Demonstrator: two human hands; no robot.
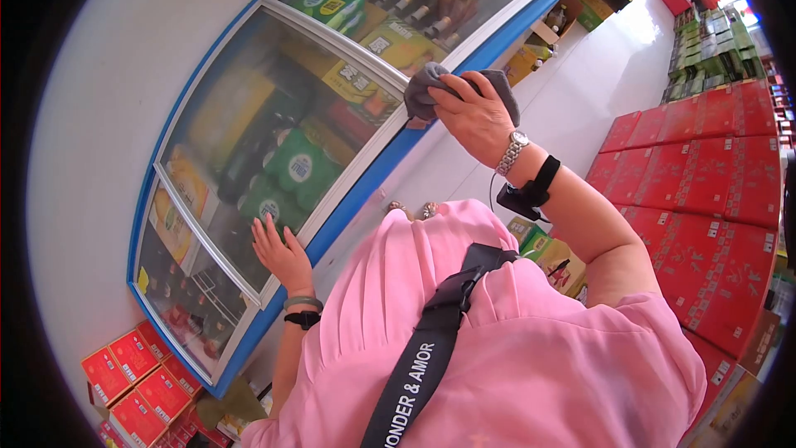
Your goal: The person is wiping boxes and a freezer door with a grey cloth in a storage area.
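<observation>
My right hand (478, 120) is closed around a grey cloth (424, 87), pressed near the front frame of a chest freezer (348, 168). Part of the cloth sticks out past the fingers on both sides. Flat on the freezer's sliding glass lid (240, 99) rests my left hand (282, 255), its fingers spread and holding nothing. Under the glass, close to that hand, are green shrink-wrapped packs of cans (300, 168). Yellow cartons (398, 46) and several bottles show through the glass farther along.
Red boxes (688, 174) are stacked high on my right, with green cartons (713, 41) beyond them. More red boxes (137, 369) stand by the freezer's lower left end. Open cardboard boxes (531, 58) sit beside its far end on the white tiled floor (597, 58).
</observation>
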